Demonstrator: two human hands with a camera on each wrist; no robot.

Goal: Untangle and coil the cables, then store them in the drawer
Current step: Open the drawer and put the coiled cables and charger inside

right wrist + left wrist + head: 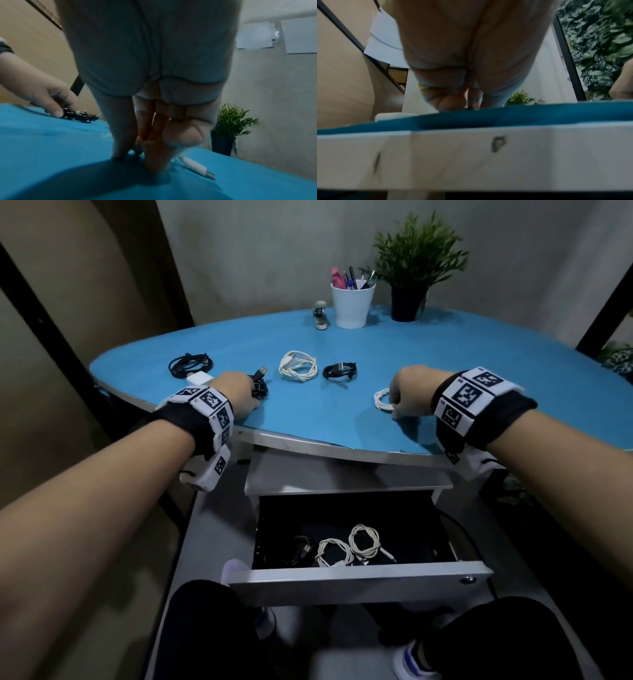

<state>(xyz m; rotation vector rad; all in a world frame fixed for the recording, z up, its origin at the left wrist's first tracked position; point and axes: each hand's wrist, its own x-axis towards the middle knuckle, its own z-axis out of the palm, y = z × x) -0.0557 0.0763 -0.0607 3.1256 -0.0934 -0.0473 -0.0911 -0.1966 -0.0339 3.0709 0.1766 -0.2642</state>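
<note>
On the blue table [342,419], my left hand [255,397] curls over a bundled black cable [260,386] whose USB plug [263,370] sticks out past the fingers. The right wrist view shows those fingers closed on the black cable [78,116]. My right hand [394,405] pinches a small white coiled cable [382,402] near the front edge; its thumb and fingers [154,162] press down at the table, and the white plug [195,165] lies beside them. Below, the open drawer [359,582] holds one black cable [301,549] and two white coils [334,553].
Further back on the table lie a black coil [190,364], a white coil [297,366] and a smaller black coil [340,371]. A white charger block [200,378] sits by my left hand. A pen cup [352,302], a potted plant [411,285] and a stapler [321,316] stand at the back.
</note>
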